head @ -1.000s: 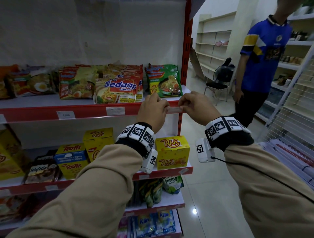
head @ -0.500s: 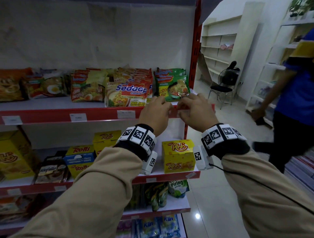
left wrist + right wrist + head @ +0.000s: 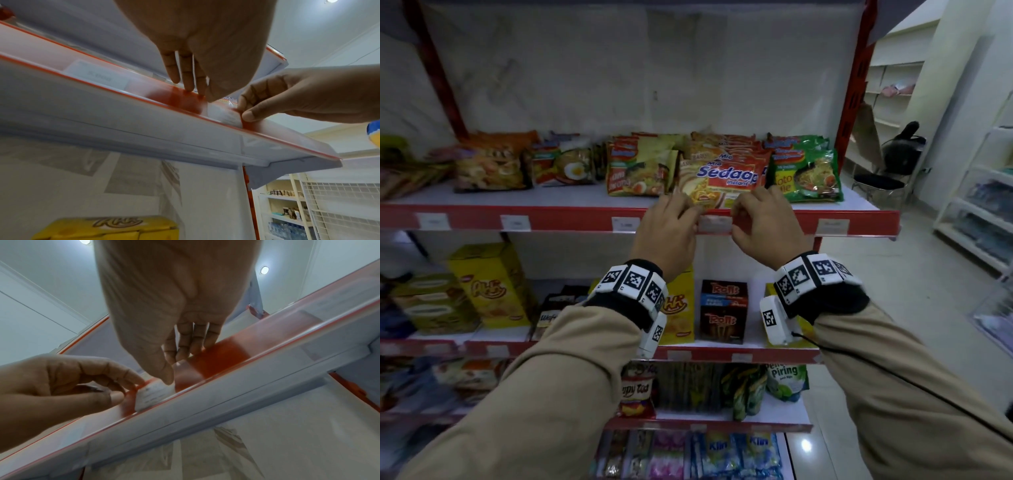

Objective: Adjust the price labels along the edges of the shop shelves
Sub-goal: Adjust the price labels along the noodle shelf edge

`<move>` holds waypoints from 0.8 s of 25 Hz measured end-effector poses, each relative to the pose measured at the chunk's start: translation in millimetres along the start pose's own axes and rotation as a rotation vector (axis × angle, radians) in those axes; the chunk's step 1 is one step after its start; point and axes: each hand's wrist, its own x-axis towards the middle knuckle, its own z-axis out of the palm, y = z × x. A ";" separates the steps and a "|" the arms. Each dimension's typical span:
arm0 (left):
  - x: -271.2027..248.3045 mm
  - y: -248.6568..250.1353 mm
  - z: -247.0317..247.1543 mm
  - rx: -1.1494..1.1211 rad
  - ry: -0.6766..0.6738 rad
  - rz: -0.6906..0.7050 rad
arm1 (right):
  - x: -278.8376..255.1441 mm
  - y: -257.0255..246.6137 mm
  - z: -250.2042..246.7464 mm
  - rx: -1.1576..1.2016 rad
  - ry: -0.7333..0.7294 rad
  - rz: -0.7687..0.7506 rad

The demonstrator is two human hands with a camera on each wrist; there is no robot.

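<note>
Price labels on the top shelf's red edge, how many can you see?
5. From left: first label, second label, third label, fourth label between left hand and right hand, right-end label. The hands may hide others.

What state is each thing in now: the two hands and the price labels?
Label: in the strip, pinched at both ends.
Left hand: pinches the label's left end.
Right hand: pinches the label's right end.
Other labels: seated in the strip, untouched.

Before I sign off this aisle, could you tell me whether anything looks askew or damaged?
Only the price label on the noodle shelf edge, pinched by the left hand and right hand, seems not fully seated; nothing looks spilled or damaged.
</note>
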 end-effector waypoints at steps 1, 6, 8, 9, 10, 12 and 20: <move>-3.0 -3.2 -1.0 -0.010 -0.004 0.005 | 1.6 -4.6 2.6 0.006 0.000 -0.003; 2.2 -9.4 -3.7 -0.028 -0.022 0.014 | 2.5 -12.2 4.7 0.034 0.012 0.014; 4.5 -13.4 -3.6 -0.041 -0.029 0.029 | 2.2 -14.4 4.1 0.024 0.005 0.023; 4.6 -15.2 -3.3 -0.051 -0.026 0.038 | 1.9 -15.2 4.0 0.021 0.004 0.027; 4.5 -16.7 -2.8 -0.057 -0.021 0.049 | 1.6 -15.8 4.0 0.020 0.005 0.027; 3.9 -19.7 -0.6 -0.067 -0.012 0.073 | 1.2 -16.6 4.4 0.015 -0.001 0.022; 6.1 -24.4 4.8 -0.091 0.027 0.079 | -0.3 -14.1 6.2 0.075 0.050 0.015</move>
